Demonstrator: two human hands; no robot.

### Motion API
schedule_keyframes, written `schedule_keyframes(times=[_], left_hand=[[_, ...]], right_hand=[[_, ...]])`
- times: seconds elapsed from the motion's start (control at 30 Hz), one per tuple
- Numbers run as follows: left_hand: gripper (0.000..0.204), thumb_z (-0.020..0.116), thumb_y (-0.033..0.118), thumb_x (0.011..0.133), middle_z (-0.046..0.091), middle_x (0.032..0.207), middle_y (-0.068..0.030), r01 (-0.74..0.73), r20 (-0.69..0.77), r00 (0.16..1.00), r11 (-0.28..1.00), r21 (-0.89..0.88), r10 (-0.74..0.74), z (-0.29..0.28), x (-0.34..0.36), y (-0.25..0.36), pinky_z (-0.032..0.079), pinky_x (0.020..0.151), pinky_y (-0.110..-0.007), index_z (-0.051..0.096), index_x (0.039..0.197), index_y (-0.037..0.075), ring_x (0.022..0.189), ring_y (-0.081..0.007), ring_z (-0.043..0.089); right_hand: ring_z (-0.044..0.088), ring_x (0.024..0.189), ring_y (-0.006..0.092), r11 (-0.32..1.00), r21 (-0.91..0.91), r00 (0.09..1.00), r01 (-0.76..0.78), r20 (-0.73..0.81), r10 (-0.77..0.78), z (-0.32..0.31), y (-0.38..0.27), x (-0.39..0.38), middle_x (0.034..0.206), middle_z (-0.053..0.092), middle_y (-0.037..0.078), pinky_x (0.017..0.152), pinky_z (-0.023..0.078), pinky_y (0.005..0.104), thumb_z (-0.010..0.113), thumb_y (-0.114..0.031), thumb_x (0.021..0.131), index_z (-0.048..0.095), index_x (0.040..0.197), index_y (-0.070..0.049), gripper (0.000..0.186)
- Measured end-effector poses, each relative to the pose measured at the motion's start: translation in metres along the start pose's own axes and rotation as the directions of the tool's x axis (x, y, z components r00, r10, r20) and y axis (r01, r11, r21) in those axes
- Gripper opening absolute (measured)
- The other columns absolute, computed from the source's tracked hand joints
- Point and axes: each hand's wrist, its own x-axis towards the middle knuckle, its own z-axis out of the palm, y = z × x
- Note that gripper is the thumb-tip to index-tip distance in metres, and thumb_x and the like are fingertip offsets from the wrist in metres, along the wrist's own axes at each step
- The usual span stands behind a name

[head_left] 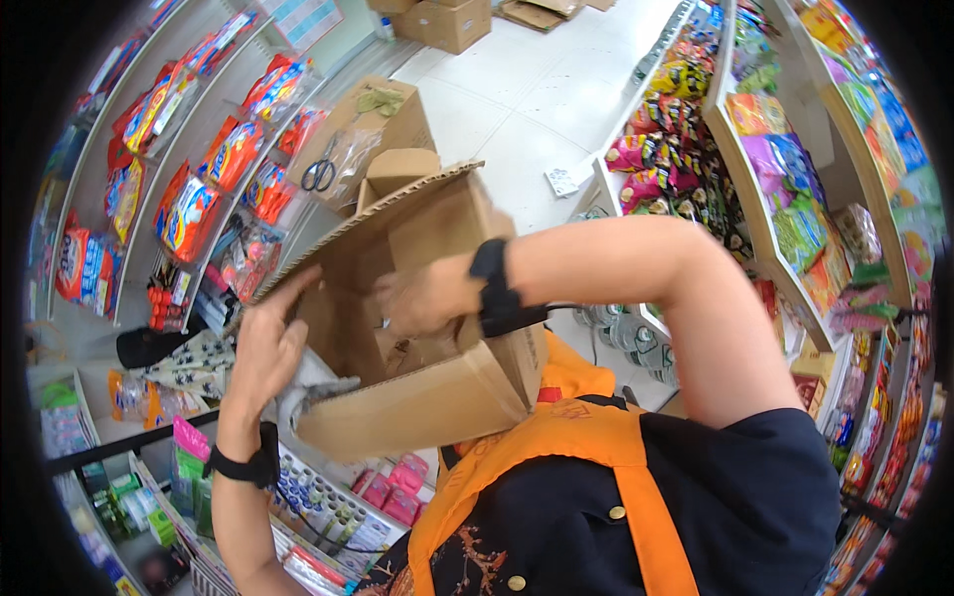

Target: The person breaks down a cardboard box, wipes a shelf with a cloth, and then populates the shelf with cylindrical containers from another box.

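An open cardboard box (417, 387) is held tilted at my chest, against the orange apron (646, 497). My left hand (273, 338) grips its left side, fingers at the upper edge. A grey crumpled material (313, 392) lies at that side, below the hand. My right hand (407, 298) reaches down inside the box; its fingers are blurred, and I cannot make out whether they hold anything. Beyond the box stands another carton (402, 129), with black scissors (318, 174) and clear plastic wrap (348, 159) on top.
Shelves of red detergent bags (184, 214) line the left, snack shelves (661, 149) the right. Cartons (442, 25) and flattened cardboard (532, 12) lie on the tiled floor (487, 109) at the back. Small bottles and pink packs (397, 487) sit on shelving at lower left.
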Motion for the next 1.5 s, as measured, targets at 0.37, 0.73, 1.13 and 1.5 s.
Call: schedule_keyframes(times=[0.37, 0.73, 1.13, 1.5], left_hand=[[0.069, 0.046, -0.004, 0.068, 0.053, 0.135, -0.019, 0.082, -0.148, 0.985, 0.993, -0.089, -0.094, -0.024, 0.152, -0.022, 0.033, 0.109, -0.035, 0.044, 0.137, 0.0, 0.13, -0.0287, 0.047], [0.07, 0.053, 0.005, 0.065, 0.058, 0.131, -0.0095, 0.219, 0.422, 0.907, 0.862, -0.457, -0.007, -0.048, 0.311, 0.038, 0.04, 0.105, -0.035, 0.051, 0.135, 0.003, 0.124, -0.0239, 0.055], [0.118, 0.072, 0.071, 0.062, 0.066, 0.095, -0.0263, 0.032, 0.757, 0.642, 0.99, 0.139, -0.127, -0.042, 0.385, 0.103, 0.051, 0.076, -0.042, 0.032, 0.143, -0.004, 0.09, -0.0411, 0.065], [0.025, 0.055, 0.017, 0.091, 0.058, 0.059, -0.0199, -0.259, 0.265, 0.945, 0.932, 0.255, 0.19, -0.016, 0.493, 0.063, 0.041, 0.052, -0.048, 0.055, 0.107, -0.003, 0.056, -0.04, 0.059]], right_hand=[[0.049, 0.101, 0.021, 0.943, -0.293, 0.976, -0.157, 0.098, 0.193, -0.123, 0.077, -0.183, 0.087, 0.056, 0.001, 0.096, 0.038, 0.0351, 0.073, -0.03, 0.064, 0.066, 0.071, -0.01, 0.022], [0.05, 0.087, 0.0202, 0.773, -0.181, 0.754, -0.607, -0.438, 0.489, -0.182, 0.191, -0.324, 0.096, 0.05, 0.004, 0.063, 0.051, 0.0286, 0.06, -0.012, 0.069, 0.056, 0.077, -0.01, 0.009], [0.052, 0.09, 0.0208, 0.64, -0.165, 0.621, -0.751, -0.508, 0.597, -0.221, 0.249, -0.384, 0.096, 0.058, 0.0, 0.069, 0.051, 0.0301, 0.06, -0.011, 0.071, 0.057, 0.083, -0.008, 0.013], [0.051, 0.109, 0.0275, 0.479, -0.131, 0.417, -0.868, -0.716, 0.56, -0.27, 0.342, -0.408, 0.121, 0.06, 0.004, 0.095, 0.042, 0.0406, 0.076, -0.011, 0.069, 0.06, 0.098, -0.007, 0.033]])
